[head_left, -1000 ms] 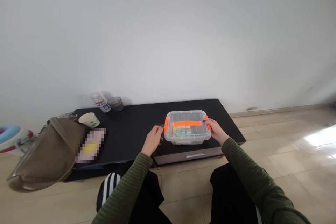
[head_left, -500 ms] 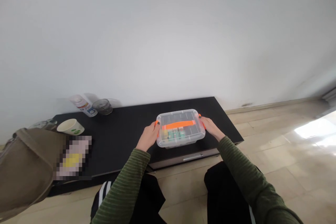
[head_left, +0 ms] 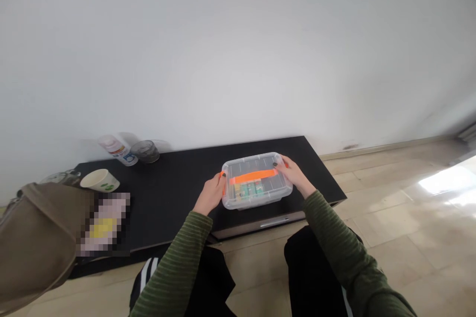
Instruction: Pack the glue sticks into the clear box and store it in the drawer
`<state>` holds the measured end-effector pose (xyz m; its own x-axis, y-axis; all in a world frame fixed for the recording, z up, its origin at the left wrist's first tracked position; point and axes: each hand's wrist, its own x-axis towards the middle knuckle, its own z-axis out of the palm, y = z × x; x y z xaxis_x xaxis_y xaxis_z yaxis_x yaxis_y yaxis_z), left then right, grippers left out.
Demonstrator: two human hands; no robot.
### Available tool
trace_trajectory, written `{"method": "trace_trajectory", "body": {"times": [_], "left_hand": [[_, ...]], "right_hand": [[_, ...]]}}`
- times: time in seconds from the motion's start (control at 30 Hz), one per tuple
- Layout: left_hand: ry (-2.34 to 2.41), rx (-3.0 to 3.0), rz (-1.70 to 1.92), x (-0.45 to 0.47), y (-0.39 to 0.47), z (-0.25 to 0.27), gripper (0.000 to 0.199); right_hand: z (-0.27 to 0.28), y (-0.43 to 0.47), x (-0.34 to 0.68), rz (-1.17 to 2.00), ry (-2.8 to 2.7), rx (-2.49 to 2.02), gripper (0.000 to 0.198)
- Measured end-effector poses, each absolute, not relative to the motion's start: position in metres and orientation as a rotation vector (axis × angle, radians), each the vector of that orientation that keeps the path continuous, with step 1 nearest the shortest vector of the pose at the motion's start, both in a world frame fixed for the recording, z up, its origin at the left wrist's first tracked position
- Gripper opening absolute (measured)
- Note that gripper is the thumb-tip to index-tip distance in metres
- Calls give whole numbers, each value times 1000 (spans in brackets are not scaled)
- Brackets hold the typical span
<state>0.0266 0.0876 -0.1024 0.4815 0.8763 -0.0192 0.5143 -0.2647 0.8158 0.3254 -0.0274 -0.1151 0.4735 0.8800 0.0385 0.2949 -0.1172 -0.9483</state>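
So the box [head_left: 268, 190] is sitting right between the two sets of fingers, and its long axis runs pretty much from one hand to the other, slanted so the right end is a bit farther from the body. Neither hand is nearer, both are touching. The left hand [head_left: 210, 193] is closed on the left end, thumb up by the orange latch [head_left: 223, 185]. The right hand [head_left: 295, 176] is closed round the other end, thumb lapped over onto the lid. Can't see what the fingers underneath are doing, tbh. The handle [head_left: 253, 177] lies flat between the thumbs, lined up with that long axis. Under it all is the table [head_left: 178, 193]; can't tell if the box bottom is actually touching it.
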Motion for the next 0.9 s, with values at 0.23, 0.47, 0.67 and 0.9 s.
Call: {"method": "trace_trajectory", "body": {"times": [0.23, 0.47, 0.67, 0.9], "left_hand": [[1107, 1488, 673, 35, 86, -116, 33], [1160, 1460, 699, 39, 88, -117, 29], [1192, 1428, 757, 29, 90, -111, 26], [1313, 1429, 811, 10, 97, -110, 25]], "right_hand": [[-117, -28, 329, 701, -1035, -1631, 39], [-105, -30, 319, 515, -958, -1529, 47], [-97, -48, 360, 179, -587, -1148, 60], [-111, -92, 415, -104, -821, -1406, 31]]}}
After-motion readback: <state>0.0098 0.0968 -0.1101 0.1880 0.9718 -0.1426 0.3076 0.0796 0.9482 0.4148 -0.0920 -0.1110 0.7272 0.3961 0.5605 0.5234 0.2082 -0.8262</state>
